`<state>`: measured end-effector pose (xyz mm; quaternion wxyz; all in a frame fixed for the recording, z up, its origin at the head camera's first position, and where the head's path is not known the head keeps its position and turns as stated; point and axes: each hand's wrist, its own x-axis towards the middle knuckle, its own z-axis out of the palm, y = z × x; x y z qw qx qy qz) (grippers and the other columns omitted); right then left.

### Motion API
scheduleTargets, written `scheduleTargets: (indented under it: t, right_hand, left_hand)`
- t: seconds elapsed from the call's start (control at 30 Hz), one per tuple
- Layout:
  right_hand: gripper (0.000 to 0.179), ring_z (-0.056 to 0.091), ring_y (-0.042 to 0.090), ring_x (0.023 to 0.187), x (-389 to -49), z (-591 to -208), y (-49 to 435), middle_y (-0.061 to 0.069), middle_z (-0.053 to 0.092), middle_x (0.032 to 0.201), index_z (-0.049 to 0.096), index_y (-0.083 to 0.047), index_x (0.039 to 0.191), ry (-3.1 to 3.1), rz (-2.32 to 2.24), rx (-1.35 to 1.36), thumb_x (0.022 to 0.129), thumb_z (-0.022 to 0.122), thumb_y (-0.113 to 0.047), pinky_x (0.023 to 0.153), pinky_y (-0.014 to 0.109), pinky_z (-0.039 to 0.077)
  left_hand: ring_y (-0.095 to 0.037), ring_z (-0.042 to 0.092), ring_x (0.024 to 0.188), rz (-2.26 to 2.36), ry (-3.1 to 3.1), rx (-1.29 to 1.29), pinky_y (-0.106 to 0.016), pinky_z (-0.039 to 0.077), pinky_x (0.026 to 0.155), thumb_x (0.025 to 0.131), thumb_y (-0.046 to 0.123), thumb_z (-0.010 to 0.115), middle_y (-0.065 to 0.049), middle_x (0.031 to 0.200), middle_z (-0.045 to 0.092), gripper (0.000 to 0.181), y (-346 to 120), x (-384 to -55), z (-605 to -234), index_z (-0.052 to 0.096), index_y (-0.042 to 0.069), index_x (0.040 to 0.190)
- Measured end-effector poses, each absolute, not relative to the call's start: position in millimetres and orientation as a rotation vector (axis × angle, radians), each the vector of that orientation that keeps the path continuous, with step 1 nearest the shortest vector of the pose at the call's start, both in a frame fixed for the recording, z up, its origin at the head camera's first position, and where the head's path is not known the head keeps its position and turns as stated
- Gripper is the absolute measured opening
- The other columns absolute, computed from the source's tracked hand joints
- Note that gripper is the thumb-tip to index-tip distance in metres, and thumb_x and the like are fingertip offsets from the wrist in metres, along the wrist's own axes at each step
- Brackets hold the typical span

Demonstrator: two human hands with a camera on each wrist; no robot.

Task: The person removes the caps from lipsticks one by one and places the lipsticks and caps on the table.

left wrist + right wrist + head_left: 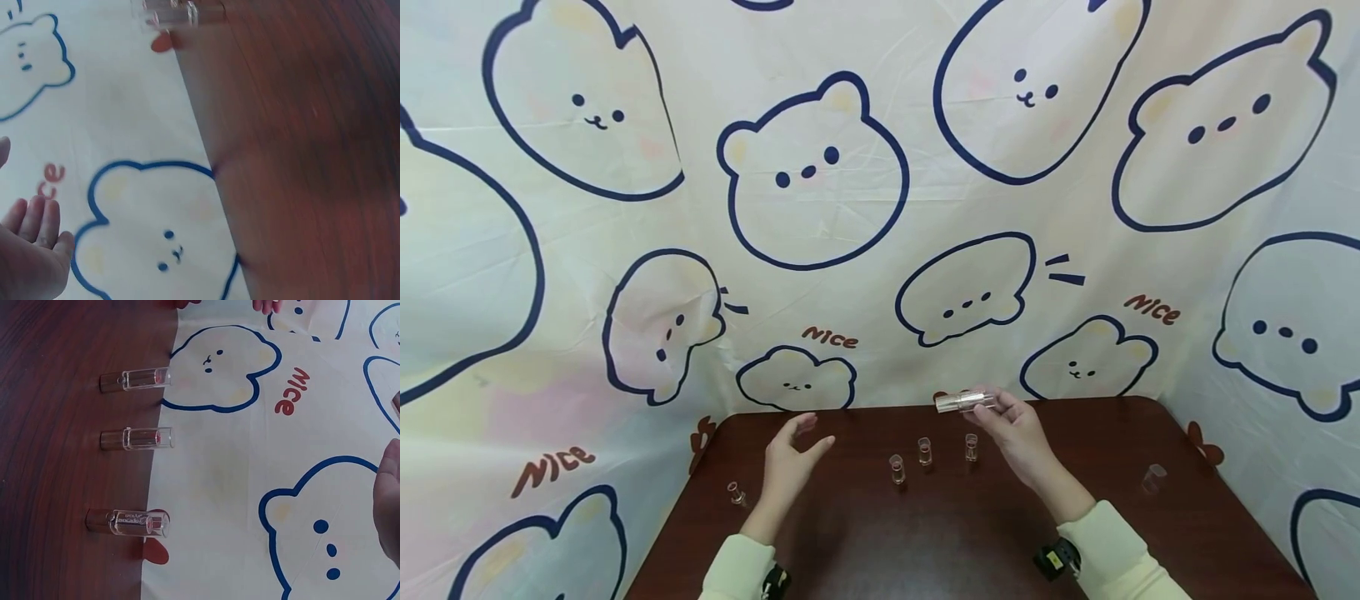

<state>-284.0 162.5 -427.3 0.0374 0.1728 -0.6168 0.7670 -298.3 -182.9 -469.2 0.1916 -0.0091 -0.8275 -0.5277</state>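
Observation:
My right hand (pixel 1013 433) holds a clear, shiny lipstick tube (pixel 955 402) sideways above the back of the table, pinched between thumb and fingers. In the right wrist view only part of that hand (pixel 389 500) shows at the right edge. My left hand (pixel 784 467) is raised over the table's left part, thumb and fingers spread apart with nothing between them. Between the hands stand three clear lipstick tubes, a left one (pixel 897 469), a middle one (pixel 925 452) and a right one (pixel 972 447). Pinkish tips show inside them in the right wrist view.
Another small clear tube (pixel 736 493) is near the left edge of the dark wooden table (pixel 887 550). A clear cap-like piece (pixel 1154 478) sits at the right. A cloth (pixel 880 300) printed with bear faces hangs behind the table and along both sides.

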Motion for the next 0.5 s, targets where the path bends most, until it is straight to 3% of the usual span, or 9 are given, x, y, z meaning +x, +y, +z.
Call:
scheduleTargets:
  t: [0.27, 0.5]
  right_hand:
    - [0.045, 0.064, 0.014, 0.106, -283.8, -425.7, 159.3, 0.000, 0.065, 0.114, 0.043, 0.011, 0.133, -1.837, 2.395, 0.522, 0.097, 0.060, -0.009, 0.093, 0.028, 0.047]
    - [0.043, 0.064, 0.014, 0.106, -286.6, -428.9, 157.3, 0.001, 0.064, 0.115, 0.045, 0.009, 0.132, -1.804, 2.429, 0.509, 0.097, 0.060, -0.009, 0.093, 0.029, 0.047]
  left_hand:
    - [-0.024, 0.058, 0.114, -1.593, -2.248, -0.155, -0.051, 0.040, 0.100, 0.081, 0.025, 0.080, -0.007, 0.118, 0.066, 0.046, -157.0, -292.5, -460.6, 0.064, 0.008, 0.120]
    - [-0.025, 0.058, 0.114, -1.709, -2.221, -0.236, -0.053, 0.036, 0.103, 0.083, 0.017, 0.079, -0.010, 0.118, 0.066, 0.043, -137.7, -287.5, -447.9, 0.064, 0.004, 0.122]
